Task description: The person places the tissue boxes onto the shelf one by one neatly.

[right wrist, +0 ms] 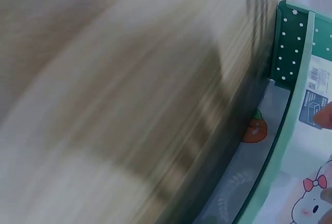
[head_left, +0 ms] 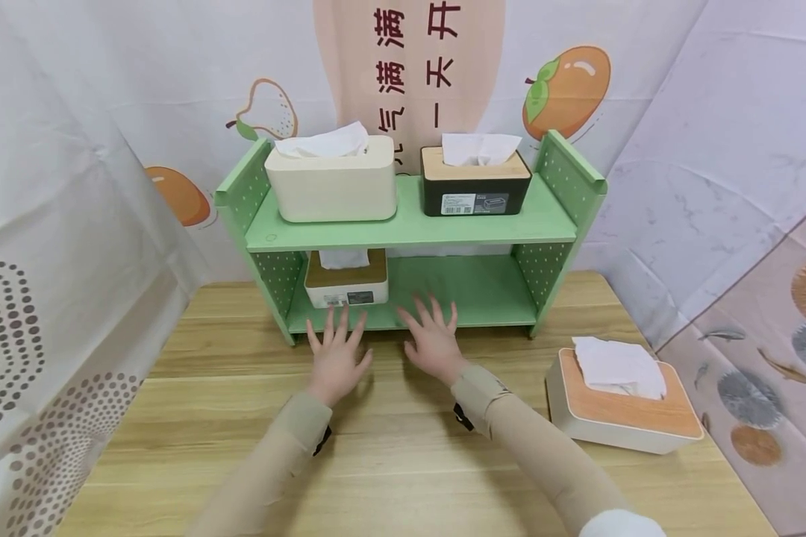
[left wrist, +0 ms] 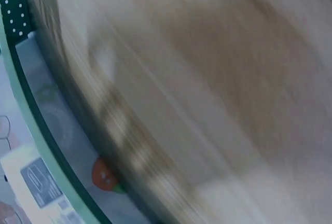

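Here, head view: both hands lie over the wooden desk (head_left: 403,462) in front of a green two-tier shelf (head_left: 410,224). Left hand (head_left: 336,358) flat, fingers spread and straight, tips at the front edge of the lower tier, just before a small white tissue box (head_left: 346,285) with a tan lid that sits at the left end of that tier. Right hand (head_left: 433,339) likewise flat and splayed, holding nothing, fingertips at the lower tier's front edge near its middle. The hands are close together, not touching. Top tier carries a cream tissue box (head_left: 332,183) on the left and a black tissue box (head_left: 475,190) with a wood lid on the right, each with a tissue sticking up. A fourth white tissue box with a wood lid (head_left: 621,406) stands on the desk to the right, well apart from the right hand.

Left wrist view: heavily blurred. Wood grain fills most of it; a green shelf edge (left wrist: 31,115) curves down the left side, a white labelled box (left wrist: 36,185) low in the corner. The hand cannot be made out.

Right wrist view: also blurred. Desk wood, then a green dotted shelf panel (right wrist: 290,42) at right, and a labelled box face (right wrist: 316,97) beyond it. Hand state cannot be told here.
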Available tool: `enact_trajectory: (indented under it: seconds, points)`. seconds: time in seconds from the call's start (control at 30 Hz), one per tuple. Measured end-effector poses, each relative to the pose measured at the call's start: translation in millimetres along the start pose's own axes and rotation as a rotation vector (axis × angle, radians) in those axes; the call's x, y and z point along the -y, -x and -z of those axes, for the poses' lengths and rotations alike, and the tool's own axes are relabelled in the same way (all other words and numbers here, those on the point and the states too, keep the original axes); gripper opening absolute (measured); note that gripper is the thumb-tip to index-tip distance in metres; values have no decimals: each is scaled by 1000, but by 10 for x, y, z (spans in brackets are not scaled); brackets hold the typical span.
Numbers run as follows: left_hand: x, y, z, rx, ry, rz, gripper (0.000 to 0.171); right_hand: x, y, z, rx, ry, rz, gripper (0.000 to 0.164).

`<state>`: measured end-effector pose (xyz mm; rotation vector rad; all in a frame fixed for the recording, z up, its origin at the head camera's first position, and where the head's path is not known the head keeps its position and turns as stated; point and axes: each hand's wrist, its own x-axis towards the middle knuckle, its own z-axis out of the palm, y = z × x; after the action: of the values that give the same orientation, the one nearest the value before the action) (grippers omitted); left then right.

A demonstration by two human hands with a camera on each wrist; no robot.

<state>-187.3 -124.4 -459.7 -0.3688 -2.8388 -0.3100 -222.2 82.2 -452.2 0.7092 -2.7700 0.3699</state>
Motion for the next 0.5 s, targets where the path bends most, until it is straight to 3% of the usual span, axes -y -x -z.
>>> enact_trajectory:
  seconds: [0.23,0.5]
  points:
    - [-153,52,-32,-11,1,-7,67,-74,192,55,-18,-34,-19,65]
    - [-386,53,-65,-22,89,-39,67,-215,447,200,-56,-128,-62,58]
